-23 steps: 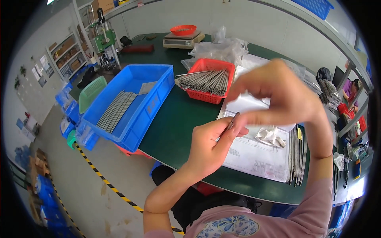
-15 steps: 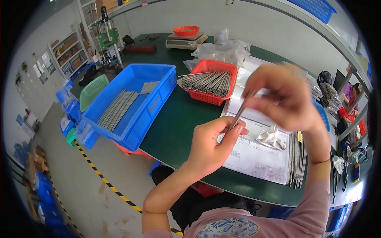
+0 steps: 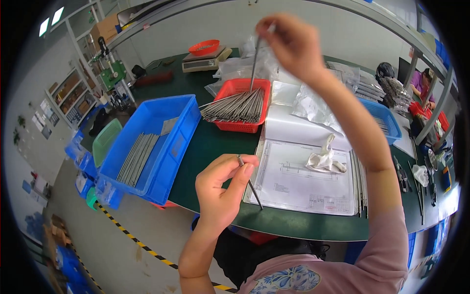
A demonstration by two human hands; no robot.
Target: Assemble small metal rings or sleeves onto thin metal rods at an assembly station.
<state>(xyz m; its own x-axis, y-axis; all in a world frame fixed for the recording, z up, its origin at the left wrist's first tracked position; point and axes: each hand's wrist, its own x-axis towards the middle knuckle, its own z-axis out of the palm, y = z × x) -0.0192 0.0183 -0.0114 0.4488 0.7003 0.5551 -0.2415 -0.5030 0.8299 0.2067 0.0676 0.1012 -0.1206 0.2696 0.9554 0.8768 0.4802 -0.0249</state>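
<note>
My left hand is closed round a thin metal rod, held between thumb and index finger near its top. The rod slants down toward the front edge of the green table. Raised high over the table, my right hand pinches the upper end of another metal rod. That rod stands nearly upright, its lower end at a pile of similar rods in a red basket. A blue bin to the left holds a row of rods and a small card.
A printed drawing lies in front, with a crumpled white cloth on it. More rods lie along its right side. A scale with a red dish stands behind. A blue basket and tools are at right.
My right hand has moved from beside the left hand up and left to above the red basket, with a rod now in it. My left hand has shifted left, its rod now slanting the other way.
</note>
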